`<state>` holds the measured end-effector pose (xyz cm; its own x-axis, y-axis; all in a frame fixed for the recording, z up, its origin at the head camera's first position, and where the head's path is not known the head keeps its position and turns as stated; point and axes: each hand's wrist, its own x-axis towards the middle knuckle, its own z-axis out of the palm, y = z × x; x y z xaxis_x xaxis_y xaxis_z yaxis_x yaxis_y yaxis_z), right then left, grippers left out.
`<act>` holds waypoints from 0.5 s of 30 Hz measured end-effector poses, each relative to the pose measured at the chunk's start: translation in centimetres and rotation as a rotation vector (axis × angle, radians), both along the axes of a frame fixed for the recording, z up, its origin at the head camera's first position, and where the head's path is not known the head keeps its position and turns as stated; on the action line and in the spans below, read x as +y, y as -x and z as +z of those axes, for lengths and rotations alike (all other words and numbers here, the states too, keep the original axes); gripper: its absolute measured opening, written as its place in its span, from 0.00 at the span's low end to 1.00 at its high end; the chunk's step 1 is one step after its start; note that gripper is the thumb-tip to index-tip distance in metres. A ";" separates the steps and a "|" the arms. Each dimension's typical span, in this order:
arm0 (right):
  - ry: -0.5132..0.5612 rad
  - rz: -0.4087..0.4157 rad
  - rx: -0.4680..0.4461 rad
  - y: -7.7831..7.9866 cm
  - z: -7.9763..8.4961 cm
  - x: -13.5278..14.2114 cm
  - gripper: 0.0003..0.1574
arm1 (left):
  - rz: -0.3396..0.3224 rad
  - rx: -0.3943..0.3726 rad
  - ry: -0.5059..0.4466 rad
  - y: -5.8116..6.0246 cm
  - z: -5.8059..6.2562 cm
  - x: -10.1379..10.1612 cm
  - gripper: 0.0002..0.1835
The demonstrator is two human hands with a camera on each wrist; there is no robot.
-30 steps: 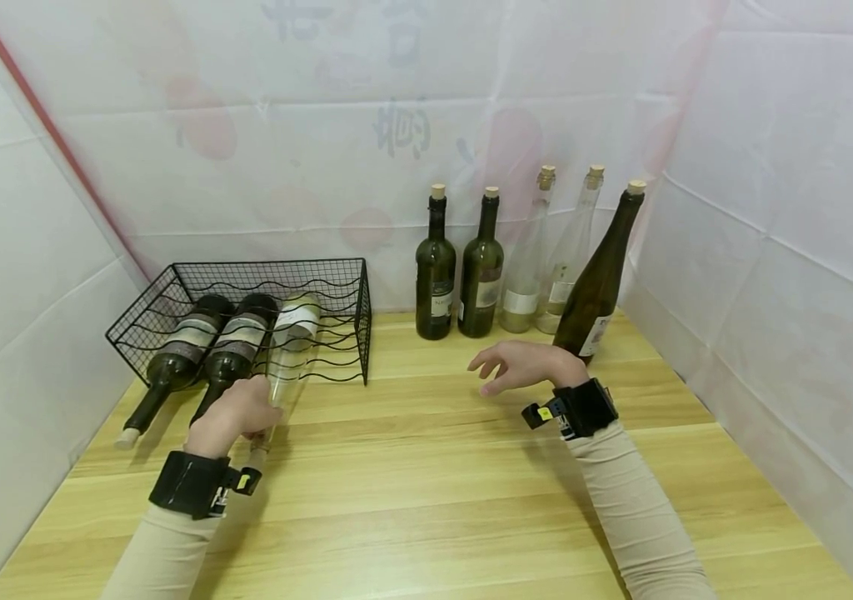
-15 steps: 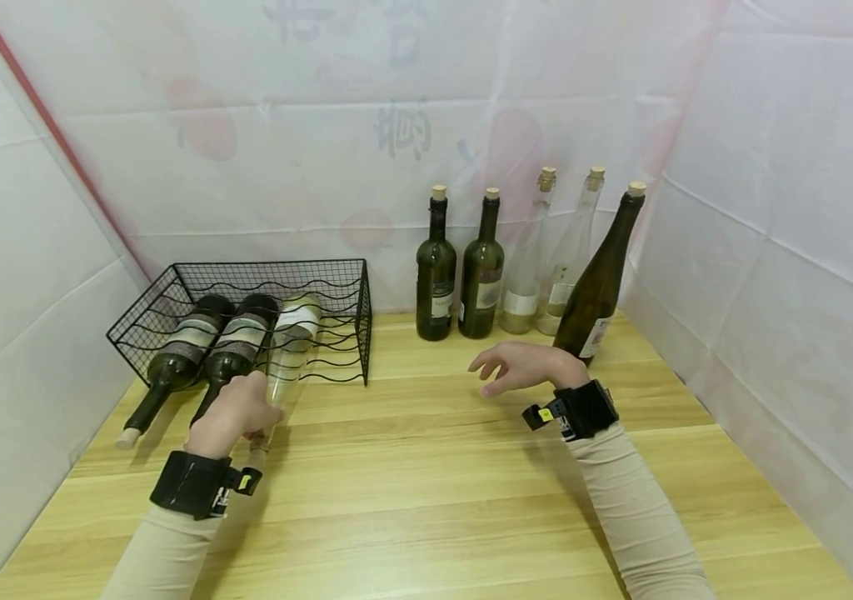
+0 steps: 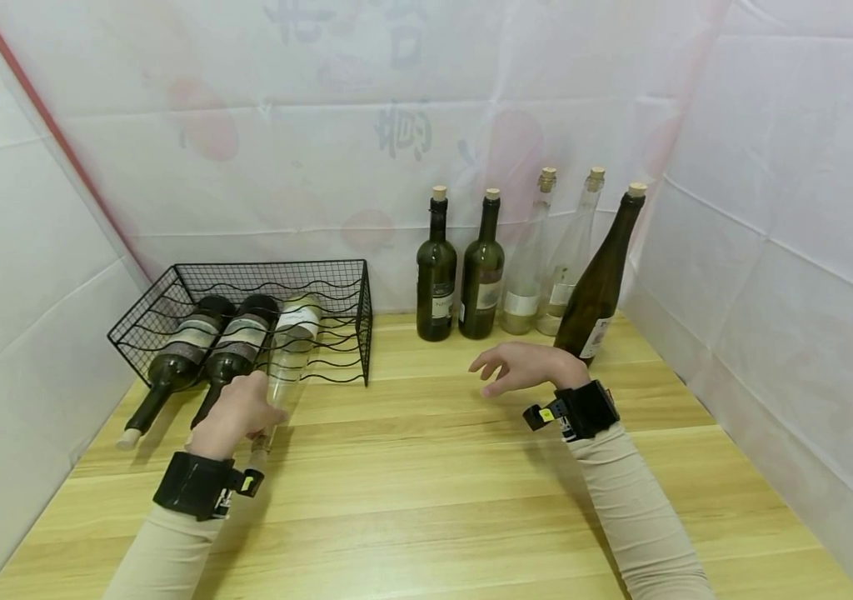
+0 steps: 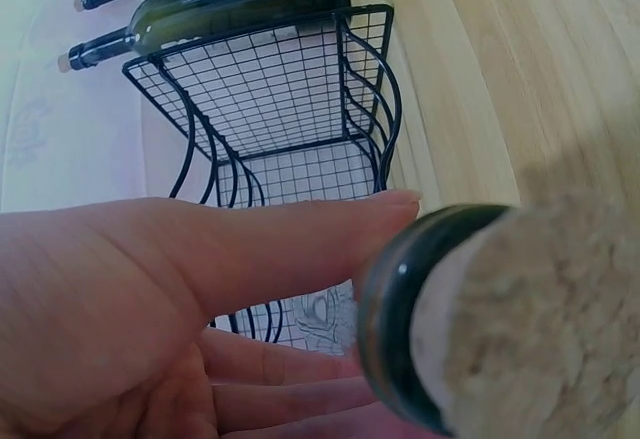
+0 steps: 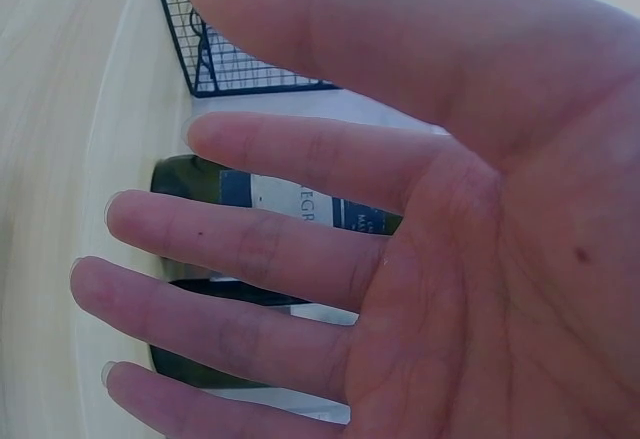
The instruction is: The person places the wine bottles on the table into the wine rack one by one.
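A clear glass bottle [image 3: 297,321] with a white label lies in the black wire rack [image 3: 269,272], its neck pointing towards me. My left hand [image 3: 235,412] grips that neck, with the thumb along one side and the fingers on the other. Close up in the left wrist view, its cork [image 4: 545,319] fills the lower right. Two dark green bottles, one at the rack's left end [image 3: 187,342] and one beside the clear one [image 3: 244,333], lie the same way; my hand covers part of the nearer neck. My right hand [image 3: 520,367] hovers over the table, fingers spread and holding nothing.
Standing along the back right are two dark green bottles [image 3: 436,292] [image 3: 481,287], two clear bottles [image 3: 522,287] [image 3: 565,279] and a taller brown-green bottle [image 3: 595,292], all corked. The last is just behind my right wrist. White sheeting [image 3: 284,183] walls the wooden table [image 3: 396,467].
My left hand has shifted very slightly to the right on the clear bottle's neck. My right hand and the standing bottles keep their places.
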<state>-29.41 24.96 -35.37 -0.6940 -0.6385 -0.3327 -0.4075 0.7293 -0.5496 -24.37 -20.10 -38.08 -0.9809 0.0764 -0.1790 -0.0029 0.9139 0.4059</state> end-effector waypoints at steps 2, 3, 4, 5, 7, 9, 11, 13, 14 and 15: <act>0.001 0.000 -0.001 0.0 0.0 0.0 0.37 | 0.003 -0.001 0.000 0.0 0.0 0.0 0.19; 0.000 0.000 -0.001 0.0 0.0 0.0 0.37 | 0.005 -0.005 -0.001 0.0 0.0 0.0 0.19; 0.000 -0.001 -0.001 0.0 0.0 0.0 0.37 | 0.006 -0.008 0.000 0.0 0.0 0.0 0.19; 0.001 -0.002 -0.002 0.0 0.0 0.0 0.37 | 0.004 -0.010 -0.001 0.0 0.0 0.0 0.18; 0.000 -0.002 -0.002 0.0 0.0 0.0 0.37 | -0.003 -0.015 0.001 0.0 0.0 0.0 0.17; -0.001 -0.002 -0.002 0.0 -0.1 0.0 0.37 | -0.014 -0.019 0.004 0.0 0.0 0.0 0.16; 0.000 -0.003 -0.005 0.1 -0.1 0.0 0.37 | -0.024 -0.020 0.005 -0.1 0.0 0.0 0.15; -0.002 -0.004 -0.006 0.1 -0.1 0.0 0.37 | -0.035 -0.021 0.010 -0.1 0.0 -0.1 0.14; -0.003 -0.005 -0.006 0.1 -0.1 0.0 0.37 | -0.039 -0.021 0.013 -0.1 0.0 -0.1 0.13; -0.004 -0.005 -0.005 0.1 -0.1 0.1 0.37 | -0.043 -0.021 0.017 -0.2 0.0 -0.1 0.13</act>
<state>-29.49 25.02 -35.47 -0.6955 -0.6338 -0.3384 -0.4011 0.7333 -0.5490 -24.21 -20.20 -38.04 -0.9727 0.1155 -0.2015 0.0283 0.9200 0.3910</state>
